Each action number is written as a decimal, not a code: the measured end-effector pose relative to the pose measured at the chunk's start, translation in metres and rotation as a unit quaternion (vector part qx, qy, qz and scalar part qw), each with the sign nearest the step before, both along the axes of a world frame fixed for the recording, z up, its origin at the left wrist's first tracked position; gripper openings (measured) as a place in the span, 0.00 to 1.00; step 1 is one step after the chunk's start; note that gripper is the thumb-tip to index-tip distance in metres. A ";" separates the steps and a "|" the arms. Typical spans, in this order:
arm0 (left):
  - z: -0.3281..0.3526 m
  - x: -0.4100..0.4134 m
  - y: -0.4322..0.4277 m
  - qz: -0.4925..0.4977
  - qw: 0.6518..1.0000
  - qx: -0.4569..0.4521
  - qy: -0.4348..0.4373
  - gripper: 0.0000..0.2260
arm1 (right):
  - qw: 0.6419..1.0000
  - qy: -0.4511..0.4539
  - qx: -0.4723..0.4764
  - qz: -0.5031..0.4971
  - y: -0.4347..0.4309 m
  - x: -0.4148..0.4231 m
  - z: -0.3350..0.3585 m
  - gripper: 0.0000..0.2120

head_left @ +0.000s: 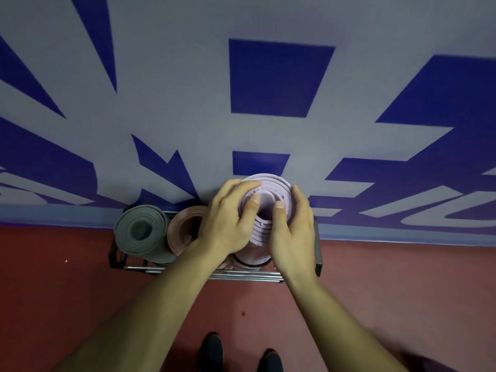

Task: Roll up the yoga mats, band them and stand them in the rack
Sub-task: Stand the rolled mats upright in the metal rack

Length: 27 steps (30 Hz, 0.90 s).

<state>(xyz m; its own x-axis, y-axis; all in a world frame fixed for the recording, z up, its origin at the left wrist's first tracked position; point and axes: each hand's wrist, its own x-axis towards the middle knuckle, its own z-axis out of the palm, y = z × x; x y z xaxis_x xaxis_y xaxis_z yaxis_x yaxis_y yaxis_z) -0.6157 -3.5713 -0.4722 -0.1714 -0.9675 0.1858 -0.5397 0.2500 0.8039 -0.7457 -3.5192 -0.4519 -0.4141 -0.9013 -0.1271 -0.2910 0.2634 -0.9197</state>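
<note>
- The rack [247, 277] sits on the red floor against the wall, its front rails nearest.
- The left hand [228, 221] and right hand [292, 232] each have a grip wrapped round the top of the lilac mat [271, 186], thumbs in its core. They are likely steadying it at the rack's right end.
- It stands upright, long axis vertical, spiral end up, with a black band [251, 264] low down.
- Left of it, the pink mat [185, 226] and green mat [139, 229] stand likewise.

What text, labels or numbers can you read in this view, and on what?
No text can be read.
Wall: large blue shapes, perhaps huge characters, cut off and skewed by the angle; unreadable.
Purple mat, green mat, pink mat, rack: no print or label shows.
</note>
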 end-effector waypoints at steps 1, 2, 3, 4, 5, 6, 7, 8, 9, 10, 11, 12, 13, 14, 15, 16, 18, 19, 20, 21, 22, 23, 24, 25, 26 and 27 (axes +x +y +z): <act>-0.012 0.002 -0.002 -0.006 1.000 0.007 -0.010 0.19 | 1.000 -0.007 0.005 -0.004 -0.001 0.002 -0.014 0.24; -0.023 0.004 -0.004 -0.012 1.000 0.013 -0.017 0.19 | 1.000 -0.013 0.009 -0.007 -0.002 0.003 -0.027 0.23; -0.033 0.005 -0.006 -0.016 0.999 0.017 -0.022 0.19 | 1.000 -0.014 0.013 -0.009 -0.003 0.004 -0.040 0.24; -0.044 0.007 -0.008 -0.020 0.999 0.022 -0.026 0.19 | 1.000 -0.014 0.017 -0.010 -0.005 0.006 -0.052 0.24; -0.053 0.008 -0.009 -0.024 0.999 0.025 -0.030 0.19 | 1.000 -0.013 0.020 -0.012 -0.007 0.006 -0.063 0.24; -0.063 0.008 -0.010 -0.026 0.999 0.029 -0.034 0.19 | 1.000 -0.011 0.023 -0.012 -0.008 0.007 -0.074 0.24; -0.072 0.009 -0.010 -0.027 0.998 0.033 -0.038 0.19 | 0.999 -0.010 0.029 -0.012 -0.010 0.007 -0.083 0.24; -0.080 0.009 -0.011 -0.029 0.998 0.037 -0.044 0.19 | 0.999 -0.009 0.034 -0.012 -0.010 0.007 -0.092 0.25; -0.088 0.010 -0.011 -0.032 0.997 0.040 -0.050 0.20 | 0.999 -0.007 0.037 -0.010 -0.011 0.008 -0.100 0.25; -0.095 0.011 -0.011 -0.034 0.997 0.042 -0.057 0.20 | 0.999 -0.007 0.043 -0.007 -0.012 0.008 -0.106 0.26; -0.103 0.012 -0.011 -0.035 0.996 0.046 -0.063 0.20 | 0.999 -0.009 0.048 -0.005 -0.012 0.009 -0.113 0.25; -0.112 0.012 -0.011 -0.033 0.996 0.052 -0.067 0.20 | 0.998 -0.012 0.054 -0.001 -0.013 0.009 -0.120 0.24; -0.120 0.012 -0.011 -0.029 0.995 0.063 -0.069 0.20 | 0.998 -0.016 0.057 0.001 -0.013 0.010 -0.126 0.24; -0.128 0.011 -0.010 -0.022 0.995 0.072 -0.069 0.19 | 0.998 -0.017 0.060 0.004 -0.014 0.010 -0.133 0.24; -0.136 0.010 -0.009 -0.014 0.995 0.075 -0.072 0.19 | 0.998 -0.015 0.063 0.005 -0.014 0.009 -0.141 0.23; -0.145 0.009 -0.007 -0.008 0.994 0.068 -0.081 0.18 | 0.997 -0.013 0.069 0.008 -0.014 0.009 -0.149 0.23; -0.159 0.006 -0.003 -0.002 0.990 0.038 -0.133 0.17 | 0.996 -0.007 0.088 0.020 -0.010 0.007 -0.165 0.23; -0.165 0.005 -0.002 -0.003 0.986 0.021 -0.167 0.16 | 0.994 -0.004 0.101 0.032 -0.007 0.007 -0.172 0.23; -0.169 0.004 -0.001 -0.005 0.980 0.007 -0.200 0.16 | 0.993 -0.002 0.114 0.043 -0.004 0.007 -0.179 0.24; -0.172 0.002 -0.001 -0.007 0.974 -0.003 -0.227 0.16 | 0.991 0.000 0.123 0.050 -0.001 0.006 -0.183 0.24; -0.171 0.001 -0.002 -0.008 0.969 -0.010 -0.247 0.16 | 0.990 0.000 0.128 0.054 0.000 0.005 -0.185 0.25; -0.170 0.001 -0.004 -0.010 0.965 -0.015 -0.260 0.17 | 0.990 0.002 0.131 0.060 -0.001 0.003 -0.186 0.25; -0.168 0.003 -0.006 -0.016 0.961 -0.024 -0.274 0.17 | 0.989 0.006 0.133 0.072 -0.004 0.002 -0.185 0.26; -0.166 0.006 -0.008 -0.027 0.955 -0.040 -0.293 0.17 | 0.987 0.017 0.134 0.088 -0.008 0.000 -0.184 0.26; -0.164 0.010 -0.009 -0.041 0.945 -0.057 -0.318 0.18 | 0.986 0.037 0.132 0.097 -0.012 -0.001 -0.183 0.25; -0.162 0.015 -0.008 -0.056 0.936 -0.064 -0.343 0.19 | 0.985 0.068 0.123 0.095 -0.017 -0.002 -0.182 0.24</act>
